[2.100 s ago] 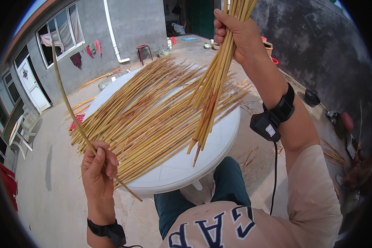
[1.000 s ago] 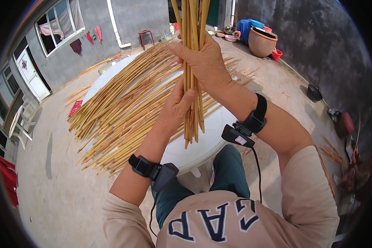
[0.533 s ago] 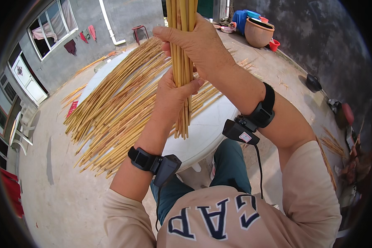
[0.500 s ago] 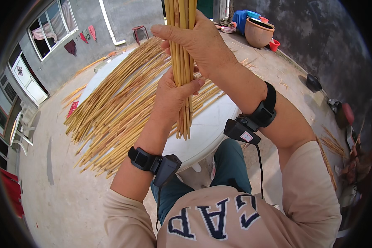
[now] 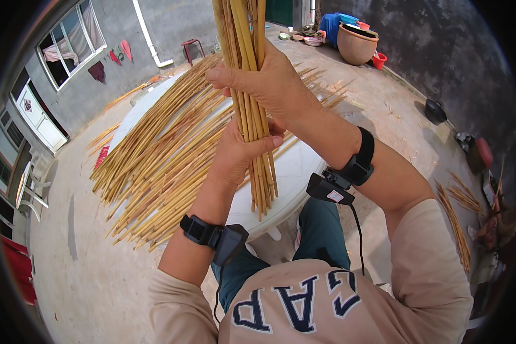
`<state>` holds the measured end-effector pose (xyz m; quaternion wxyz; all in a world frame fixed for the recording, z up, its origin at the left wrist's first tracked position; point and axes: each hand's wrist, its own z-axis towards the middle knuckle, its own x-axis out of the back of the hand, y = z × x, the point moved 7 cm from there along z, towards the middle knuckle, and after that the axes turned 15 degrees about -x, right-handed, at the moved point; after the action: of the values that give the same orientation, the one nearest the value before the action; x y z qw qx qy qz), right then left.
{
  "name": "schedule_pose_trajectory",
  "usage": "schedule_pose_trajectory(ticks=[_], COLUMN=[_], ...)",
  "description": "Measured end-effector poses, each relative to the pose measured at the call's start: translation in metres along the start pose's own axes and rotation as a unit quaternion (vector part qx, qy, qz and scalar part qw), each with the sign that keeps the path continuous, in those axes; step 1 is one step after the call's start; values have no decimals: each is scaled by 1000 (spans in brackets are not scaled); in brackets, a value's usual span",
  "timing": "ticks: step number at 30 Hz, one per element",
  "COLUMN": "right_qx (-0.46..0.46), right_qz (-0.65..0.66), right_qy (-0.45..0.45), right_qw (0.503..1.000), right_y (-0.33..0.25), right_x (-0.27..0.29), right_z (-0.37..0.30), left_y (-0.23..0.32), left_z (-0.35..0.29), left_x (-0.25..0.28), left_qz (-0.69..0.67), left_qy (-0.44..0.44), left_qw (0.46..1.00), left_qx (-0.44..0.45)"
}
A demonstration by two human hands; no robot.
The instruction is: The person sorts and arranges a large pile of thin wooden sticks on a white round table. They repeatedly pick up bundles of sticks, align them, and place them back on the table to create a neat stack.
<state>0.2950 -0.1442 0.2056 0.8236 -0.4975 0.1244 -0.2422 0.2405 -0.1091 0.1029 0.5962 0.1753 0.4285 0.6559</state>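
- Closest to me, bottom of the frame: tan shirt [image 5: 321,286], plus a black band [image 5: 200,231] on each forearm.
- I've got the left hand [image 5: 238,149] mid-frame, wrapped round the bundle [image 5: 249,117], thumb across the front, forearm slanting up from lower centre.
- Right hand [image 5: 275,86] is just above it, elbow bent out right, fingers curled behind the stalks, thumb over the front and poking past. Both grips look closed, maybe the right a bit looser, can't really tell.
- Bundle's near upright, top running out of frame, bottom ends uneven. Stacked holds probably stop it splaying.
- Loose stalks [image 5: 166,155] cover the white table [image 5: 286,183], centre-left, feathery ends up and right, I'd guess lined up to avoid tangles.
- Way back: clay pot [image 5: 355,49] upper right, stool [image 5: 193,43] upper left.
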Motion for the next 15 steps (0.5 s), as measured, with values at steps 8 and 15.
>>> schedule_pose_trajectory(ticks=[8,15], right_qx=[-93,-107], right_qz=[72,125], right_qy=[-3,7], right_qw=[993,986], right_y=[14,7], right_x=[-3,2], right_z=[-12,-13], left_y=[3,-22], left_z=[-8,-24], left_x=[-2,1], left_qz=[-176,86], left_qy=[61,-35], left_qw=[982,996], left_qx=[38,9])
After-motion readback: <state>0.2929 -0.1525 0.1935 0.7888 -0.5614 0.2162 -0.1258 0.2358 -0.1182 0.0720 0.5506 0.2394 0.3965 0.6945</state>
